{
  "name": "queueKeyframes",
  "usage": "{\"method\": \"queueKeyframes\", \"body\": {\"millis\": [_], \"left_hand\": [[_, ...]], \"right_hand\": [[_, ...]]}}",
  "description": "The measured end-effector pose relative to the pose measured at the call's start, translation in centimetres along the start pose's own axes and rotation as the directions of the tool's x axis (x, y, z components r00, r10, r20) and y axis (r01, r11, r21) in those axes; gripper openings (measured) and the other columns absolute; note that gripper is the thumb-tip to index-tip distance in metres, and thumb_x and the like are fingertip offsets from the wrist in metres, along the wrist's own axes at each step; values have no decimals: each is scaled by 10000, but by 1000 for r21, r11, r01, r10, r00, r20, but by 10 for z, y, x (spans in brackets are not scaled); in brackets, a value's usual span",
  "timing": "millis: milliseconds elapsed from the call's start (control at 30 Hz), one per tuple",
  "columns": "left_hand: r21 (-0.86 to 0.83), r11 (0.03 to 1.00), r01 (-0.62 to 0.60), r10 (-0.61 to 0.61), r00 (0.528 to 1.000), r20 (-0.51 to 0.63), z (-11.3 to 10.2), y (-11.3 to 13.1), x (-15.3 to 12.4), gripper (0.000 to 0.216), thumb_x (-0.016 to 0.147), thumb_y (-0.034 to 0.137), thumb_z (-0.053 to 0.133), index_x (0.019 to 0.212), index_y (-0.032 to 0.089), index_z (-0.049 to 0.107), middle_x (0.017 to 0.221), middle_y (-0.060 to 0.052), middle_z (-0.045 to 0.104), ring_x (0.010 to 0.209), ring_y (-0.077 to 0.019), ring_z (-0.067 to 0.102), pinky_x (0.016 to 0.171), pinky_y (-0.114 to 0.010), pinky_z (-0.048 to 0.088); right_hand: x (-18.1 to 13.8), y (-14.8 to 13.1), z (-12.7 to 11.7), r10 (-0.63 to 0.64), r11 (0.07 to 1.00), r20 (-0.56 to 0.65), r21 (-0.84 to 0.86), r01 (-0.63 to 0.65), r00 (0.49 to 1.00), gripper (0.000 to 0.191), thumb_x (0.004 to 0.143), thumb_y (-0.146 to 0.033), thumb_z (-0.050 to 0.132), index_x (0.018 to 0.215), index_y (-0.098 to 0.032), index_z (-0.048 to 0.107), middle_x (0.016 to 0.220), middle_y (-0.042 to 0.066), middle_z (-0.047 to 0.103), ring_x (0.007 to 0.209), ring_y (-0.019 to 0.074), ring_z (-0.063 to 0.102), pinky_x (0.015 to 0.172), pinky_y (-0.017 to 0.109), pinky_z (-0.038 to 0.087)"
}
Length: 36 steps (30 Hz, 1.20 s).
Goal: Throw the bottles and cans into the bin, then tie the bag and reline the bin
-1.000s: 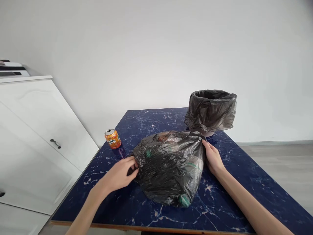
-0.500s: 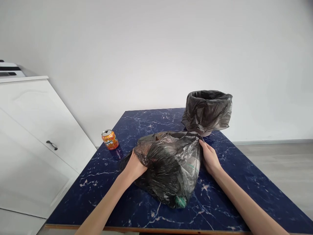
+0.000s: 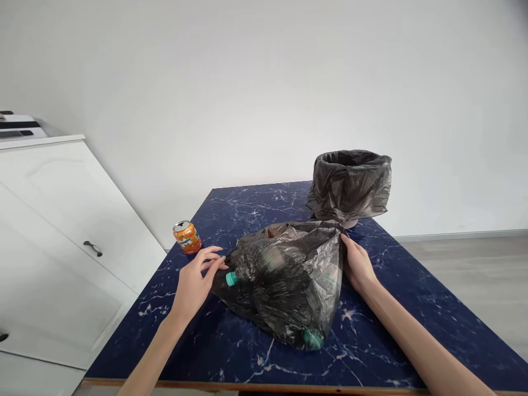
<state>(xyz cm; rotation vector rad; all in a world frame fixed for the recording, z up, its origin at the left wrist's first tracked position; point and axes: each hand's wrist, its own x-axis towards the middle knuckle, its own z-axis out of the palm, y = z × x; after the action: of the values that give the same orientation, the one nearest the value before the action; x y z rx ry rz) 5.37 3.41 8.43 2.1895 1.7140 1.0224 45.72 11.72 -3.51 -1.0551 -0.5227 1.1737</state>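
Observation:
A thin black garbage bag [image 3: 289, 275] lies bunched in front of me, with things showing dimly through it. A bottle with a teal cap [image 3: 231, 279] pokes out of the bag's left opening, and something green [image 3: 313, 339] shows through the film at the near end. My left hand [image 3: 198, 278] pinches the bag's left edge between thumb and fingertips, beside the cap. My right hand [image 3: 358, 263] grips the upper right corner of the bag, fingers partly hidden behind it. Close beyond my left hand stands an opened orange drink can [image 3: 187, 237].
A bin lined with a black bag [image 3: 350, 187] stands at the far right of the blue marbled table [image 3: 256, 206]. To the left is a white cabinet [image 3: 61, 220] with dark handles; a white wall rises behind.
My left hand has come out of the bag and moved left to its edge. The teal bottle cap now shows at the opening. My right hand keeps its hold.

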Motion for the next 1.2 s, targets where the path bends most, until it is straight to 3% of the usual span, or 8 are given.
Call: {"method": "queueKeyframes", "body": {"millis": [300, 433, 533, 633, 733, 867, 1000, 1200], "left_hand": [[49, 998, -46, 38, 989, 141, 18, -3, -18, 404, 923, 627, 746, 1111, 270, 772, 1174, -92, 817, 1134, -368, 772, 988, -475, 620], [53, 999, 2, -8, 993, 114, 6, -3, -17, 384, 966, 614, 711, 1201, 316, 768, 1241, -63, 825, 1156, -357, 782, 1003, -476, 624], [-1, 998, 56, -56, 998, -12, -15, 3, -16, 358, 969, 603, 719, 1214, 344, 754, 1298, -44, 806, 1233, -336, 757, 1083, -479, 599], [-227, 968, 108, -158, 964, -213, -33, 12, -16, 406, 923, 586, 785, 1230, 324, 733, 1260, -58, 814, 1264, -328, 751, 1128, -491, 597], [-391, 919, 42, -227, 869, -440, -42, 18, -13, 460, 910, 533, 827, 1278, 289, 698, 1209, -91, 824, 1249, -331, 770, 1137, -502, 607], [-357, 926, -123, -171, 706, -687, -54, 13, 2, 433, 984, 503, 747, 1321, 258, 628, 1246, -113, 787, 1188, -310, 797, 1143, -532, 597], [-259, 948, -188, -82, 639, -765, -68, 0, 23, 444, 981, 440, 735, 1342, 230, 586, 1210, -100, 783, 1138, -264, 801, 1151, -533, 582], [-197, 967, -163, -38, 670, -741, -72, -23, 47, 417, 972, 381, 744, 1299, 164, 601, 1218, -134, 793, 1091, -231, 803, 1112, -463, 602]], "right_hand": [[1, 0, -3, 9, 1000, 34, -19, -8, 999, 301, 1073, -458, 678, 1171, -180, 737, 1202, 79, 760, 1029, 216, 745, 923, 420, 635], [2, 1, -4, -5, 1000, 42, -18, 5, 999, 303, 1072, -463, 679, 1160, -179, 740, 1182, 75, 767, 1012, 212, 749, 919, 417, 635], [2, 2, -3, -5, 1000, 41, -9, 5, 999, 302, 1073, -460, 679, 1166, -179, 739, 1183, 76, 766, 1011, 211, 749, 917, 416, 635], [1, 2, -2, -5, 1000, 39, 0, 5, 999, 295, 1075, -451, 677, 1172, -180, 735, 1199, 80, 759, 1024, 213, 745, 919, 417, 636], [0, 2, -2, -6, 1000, 35, -3, 6, 999, 293, 1074, -451, 678, 1167, -179, 737, 1198, 78, 759, 1022, 213, 744, 918, 416, 636], [-1, 2, -3, -12, 1000, 31, -11, 12, 999, 294, 1072, -454, 681, 1146, -177, 745, 1172, 72, 771, 1006, 209, 752, 923, 415, 634], [-2, 2, -2, -19, 1000, 38, -14, 19, 999, 302, 1071, -466, 682, 1130, -178, 750, 1149, 69, 781, 995, 207, 757, 926, 417, 632], [-4, 1, -1, -21, 1000, 45, 1, 21, 999, 289, 1074, -448, 678, 1160, -179, 739, 1195, 77, 761, 1027, 214, 744, 923, 418, 634]]}}
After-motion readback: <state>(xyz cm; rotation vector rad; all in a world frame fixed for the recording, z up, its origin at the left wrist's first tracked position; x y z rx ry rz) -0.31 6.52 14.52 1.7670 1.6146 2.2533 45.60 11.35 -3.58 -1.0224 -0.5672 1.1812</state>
